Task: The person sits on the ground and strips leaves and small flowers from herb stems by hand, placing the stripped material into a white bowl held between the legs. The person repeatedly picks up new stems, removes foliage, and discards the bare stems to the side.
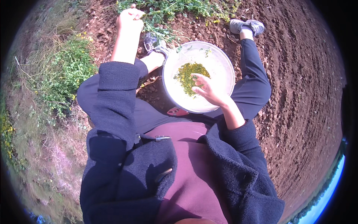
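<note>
A round white bucket (171,84) stands between my legs. On its bottom lies a heap of small yellow flowers and green plant bits (184,72). My right hand (205,88) is over the bucket's inside, thumb and fingers apart and pointing at the heap. Some green shows by its fingertips; whether it clings to them I cannot tell. My left hand (131,19) reaches forward at the edge of leafy green plants (159,12) with small yellow blossoms. Its fingers are curled. Glare bleaches it, and anything between the fingers is hidden.
Another flowering plant clump (71,72) grows left of my bent knee, amid dry grass (56,156). Bare brown tilled soil (302,84) stretches away on the right. My shoes (246,26) rest on the soil either side of the bucket.
</note>
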### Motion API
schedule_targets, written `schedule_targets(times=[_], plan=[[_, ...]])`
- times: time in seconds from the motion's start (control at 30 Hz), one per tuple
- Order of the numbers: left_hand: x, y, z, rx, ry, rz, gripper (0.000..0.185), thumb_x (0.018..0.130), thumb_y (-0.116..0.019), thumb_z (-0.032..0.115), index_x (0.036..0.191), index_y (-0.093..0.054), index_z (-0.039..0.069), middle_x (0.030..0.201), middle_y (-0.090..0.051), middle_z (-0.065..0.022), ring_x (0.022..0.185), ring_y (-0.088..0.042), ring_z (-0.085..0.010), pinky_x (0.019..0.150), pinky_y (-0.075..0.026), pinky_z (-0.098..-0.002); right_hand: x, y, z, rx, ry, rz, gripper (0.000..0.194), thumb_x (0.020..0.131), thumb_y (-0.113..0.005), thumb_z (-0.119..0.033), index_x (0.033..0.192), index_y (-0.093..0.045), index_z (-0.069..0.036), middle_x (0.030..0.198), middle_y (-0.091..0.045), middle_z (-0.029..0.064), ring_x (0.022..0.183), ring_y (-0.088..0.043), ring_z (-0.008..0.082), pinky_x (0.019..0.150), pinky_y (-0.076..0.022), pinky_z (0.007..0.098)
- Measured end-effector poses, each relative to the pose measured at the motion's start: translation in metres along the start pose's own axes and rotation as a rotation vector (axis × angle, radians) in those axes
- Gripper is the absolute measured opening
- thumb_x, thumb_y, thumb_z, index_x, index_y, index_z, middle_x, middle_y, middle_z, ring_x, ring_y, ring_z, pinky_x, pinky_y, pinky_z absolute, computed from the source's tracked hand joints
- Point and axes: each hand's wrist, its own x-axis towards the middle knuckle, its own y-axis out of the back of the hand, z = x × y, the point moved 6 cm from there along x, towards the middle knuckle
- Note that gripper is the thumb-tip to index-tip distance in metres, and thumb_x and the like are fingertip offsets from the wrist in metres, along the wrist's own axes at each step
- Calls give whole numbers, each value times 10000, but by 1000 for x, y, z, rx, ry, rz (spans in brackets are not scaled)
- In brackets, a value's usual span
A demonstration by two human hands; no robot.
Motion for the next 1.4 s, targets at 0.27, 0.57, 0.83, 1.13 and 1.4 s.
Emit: schedule_targets(times=[0.27, 0.57, 0.83, 1.13, 1.4], plan=[[-25, -3, -7, 44, 13, 4, 244, 743, -478, -36, 970, -533, 34, 590, -390, -5, 420, -285, -133, 378, -204, -265, 33, 32, -37, 573, 157, 58, 473, 900, -658, -277, 1265, -524, -7, 1033, -631, 74, 923, -590, 131, 811, -471, 265], [-13, 3, -8, -62, 11, -130, 179, 778, -427, -101, 927, -498, -31, 570, -331, 2, 445, -300, -121, 421, -245, -244, 27, 4, -34, 882, 27, -28, 258, 1008, -479, -270, 977, -621, -56, 724, -481, -57, 626, -378, 29, 562, -327, 183], [25, 32, 21, 94, -22, -152, 248, 770, -453, -60, 990, -559, -19, 561, -348, 15, 464, -290, -106, 420, -191, -244, -7, 6, 6, 506, 66, -37, 256, 978, -531, -252, 1141, -572, -59, 880, -556, 24, 782, -514, 95, 666, -426, 212], [6, 28, 8, 187, -8, -115, 169, 807, -475, -13, 950, -565, -3, 569, -382, 7, 463, -304, -92, 399, -179, -238, 13, 48, -49, 290, 383, 141, 540, 914, -637, -252, 1385, -433, -83, 1243, -565, 135, 1111, -556, 201, 934, -466, 330], [-36, 14, 15, 98, -8, -46, 173, 795, -533, -1, 955, -595, -16, 563, -419, 3, 452, -353, -106, 390, -235, -236, 27, 8, -37, 387, 174, 8, 310, 1009, -464, -247, 1171, -564, -3, 996, -614, 41, 905, -552, 121, 828, -450, 265]])
